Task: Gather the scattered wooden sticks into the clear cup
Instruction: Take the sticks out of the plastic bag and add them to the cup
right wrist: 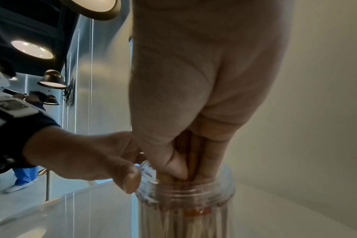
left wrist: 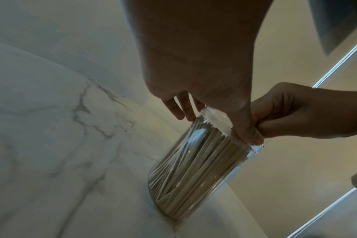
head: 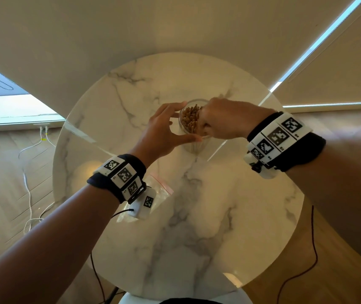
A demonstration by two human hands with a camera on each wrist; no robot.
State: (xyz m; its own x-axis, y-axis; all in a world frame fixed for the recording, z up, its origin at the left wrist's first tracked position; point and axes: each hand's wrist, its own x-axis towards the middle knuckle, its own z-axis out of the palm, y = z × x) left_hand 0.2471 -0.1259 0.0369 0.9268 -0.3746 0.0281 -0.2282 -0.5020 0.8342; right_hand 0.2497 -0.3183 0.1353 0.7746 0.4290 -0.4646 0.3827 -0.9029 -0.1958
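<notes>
A clear cup stands on the round marble table, packed with upright wooden sticks. My left hand grips the cup's rim, thumb on the near side and fingers on the far side. In the left wrist view the cup looks tilted, with my thumb on its lip. My right hand reaches down into the mouth. In the right wrist view its thumb and fingers pinch a small bunch of sticks standing in the threaded cup mouth. No loose sticks show on the table.
An empty zip bag with a red seal lies on the table under my left wrist. White cables run over the wooden floor at left. A white seat sits at the table's near edge. A person in blue trousers stands far off.
</notes>
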